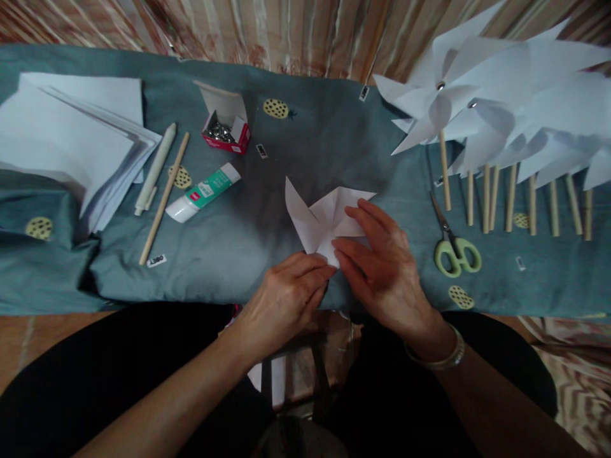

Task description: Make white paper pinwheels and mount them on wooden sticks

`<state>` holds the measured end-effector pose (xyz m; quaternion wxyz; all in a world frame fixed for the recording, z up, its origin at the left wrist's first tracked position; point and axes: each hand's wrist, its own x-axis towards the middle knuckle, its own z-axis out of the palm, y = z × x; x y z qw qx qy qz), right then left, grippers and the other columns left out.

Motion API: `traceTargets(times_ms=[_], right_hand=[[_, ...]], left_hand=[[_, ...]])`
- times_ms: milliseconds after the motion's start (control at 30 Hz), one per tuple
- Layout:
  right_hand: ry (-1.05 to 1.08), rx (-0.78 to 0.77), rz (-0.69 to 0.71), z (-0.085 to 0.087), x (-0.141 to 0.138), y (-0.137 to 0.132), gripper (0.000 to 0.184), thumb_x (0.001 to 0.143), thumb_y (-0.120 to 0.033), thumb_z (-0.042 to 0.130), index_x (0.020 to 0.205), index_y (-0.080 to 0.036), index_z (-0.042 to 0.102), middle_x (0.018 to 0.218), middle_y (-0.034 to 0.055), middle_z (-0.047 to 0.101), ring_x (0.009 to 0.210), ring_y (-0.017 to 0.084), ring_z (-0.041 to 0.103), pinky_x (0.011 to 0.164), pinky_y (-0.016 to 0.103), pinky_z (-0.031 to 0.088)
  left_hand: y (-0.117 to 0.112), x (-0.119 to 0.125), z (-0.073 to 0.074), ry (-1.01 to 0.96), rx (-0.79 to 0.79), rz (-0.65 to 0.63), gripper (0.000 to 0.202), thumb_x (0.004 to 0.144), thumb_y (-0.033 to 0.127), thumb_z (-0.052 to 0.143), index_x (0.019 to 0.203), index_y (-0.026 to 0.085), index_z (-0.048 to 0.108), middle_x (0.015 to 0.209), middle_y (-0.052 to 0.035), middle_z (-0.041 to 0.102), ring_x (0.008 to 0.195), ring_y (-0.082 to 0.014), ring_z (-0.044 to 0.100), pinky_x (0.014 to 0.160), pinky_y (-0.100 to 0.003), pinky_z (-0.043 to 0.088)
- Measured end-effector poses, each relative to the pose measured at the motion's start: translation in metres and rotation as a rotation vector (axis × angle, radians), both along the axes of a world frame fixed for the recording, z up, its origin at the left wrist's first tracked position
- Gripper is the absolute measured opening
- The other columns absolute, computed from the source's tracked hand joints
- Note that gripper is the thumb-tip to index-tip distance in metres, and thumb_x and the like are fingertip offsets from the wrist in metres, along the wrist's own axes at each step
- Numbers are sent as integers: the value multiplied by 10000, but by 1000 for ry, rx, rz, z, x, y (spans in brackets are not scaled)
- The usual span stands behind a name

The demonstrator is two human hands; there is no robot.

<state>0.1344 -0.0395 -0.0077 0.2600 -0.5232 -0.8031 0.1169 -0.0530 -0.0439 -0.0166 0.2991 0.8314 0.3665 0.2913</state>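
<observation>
A white paper pinwheel (321, 221), its blades folded toward the centre, lies near the table's front edge between my hands. My left hand (291, 286) pinches the pinwheel's lower edge, thumb and fingers closed on the paper. From the right, my right hand (384, 264) has its fingers on the paper too, one fingertip near the centre and others at the right blade. A bare wooden stick (165, 197) and a green and white glue tube (204, 193) lie to the left. Right of my hands rest scissors (456, 251) with green handles.
Finished pinwheels (501, 95) on wooden sticks are piled at the back right. A small red box (226, 127) of shiny metal pins stands open at the back. White paper sheets (71, 127) and a pale pen (157, 168) are at the left on the green cloth (324, 133).
</observation>
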Motion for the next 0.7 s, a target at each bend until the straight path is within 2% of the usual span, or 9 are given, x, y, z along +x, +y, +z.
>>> traceTargets(times_ms=[233,700], right_hand=[[23,-9,4,-3,0,1,355,933,-209,511,1198,-414,628,1442,-33,521,1414,311,386,1058,568,438],[26,28,-17,-9,-3,0,407,938,-177,500,1261,-410,586,1427,4,541,1404,315,408,1028,569,450]], left_hand=[[0,0,0,-2,1,-11,213,914,93,523,1058,122,677,1008,-95,707,907,-181,659,792,-333,593],[4,1,3,-6,-22,-21,218,899,84,530,1037,133,692,994,-88,714,891,-179,678,773,-320,597]])
